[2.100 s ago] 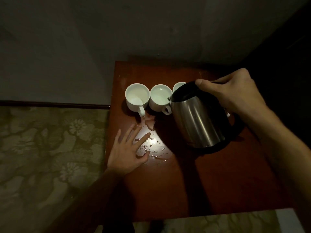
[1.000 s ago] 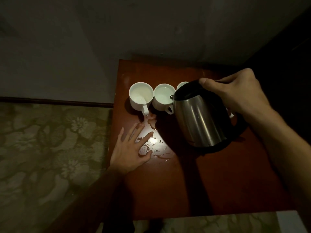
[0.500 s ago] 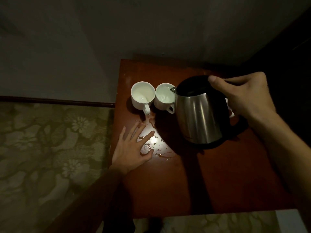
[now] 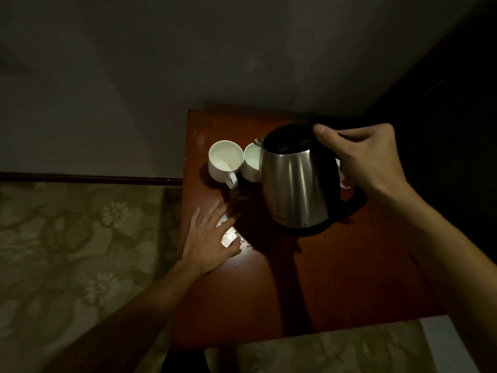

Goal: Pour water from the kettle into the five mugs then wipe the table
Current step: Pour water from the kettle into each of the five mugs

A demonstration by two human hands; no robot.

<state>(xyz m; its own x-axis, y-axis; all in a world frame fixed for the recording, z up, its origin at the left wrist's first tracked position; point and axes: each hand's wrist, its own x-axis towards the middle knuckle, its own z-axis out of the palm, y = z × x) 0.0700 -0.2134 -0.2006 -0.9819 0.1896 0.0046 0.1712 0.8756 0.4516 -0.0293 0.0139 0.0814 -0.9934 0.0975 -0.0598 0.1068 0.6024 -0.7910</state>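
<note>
A single head-worn camera looks forward and steeply down from above the near edge of the bench (image 4: 336, 292), close enough that both forearms reach in from the bottom of the frame. It faces the bench's far edge and the wall behind it; floor shows past the left edge.

- A dim room in a home or a guest room, not a workplace; which of the two cannot be told.
- A small reddish-brown wooden table (image 4: 336, 286) stands in a corner against a plain grey wall (image 4: 188, 63).
- On it stand white ceramic mugs (image 4: 224, 161) and a steel electric kettle (image 4: 298, 184), ordinary household tea things.
- The floor (image 4: 75, 238) has an olive covering with a pale flower pattern, whether carpet or vinyl cannot be told.
- A dark skirting strip (image 4: 88, 179) runs along the foot of the wall.
</note>
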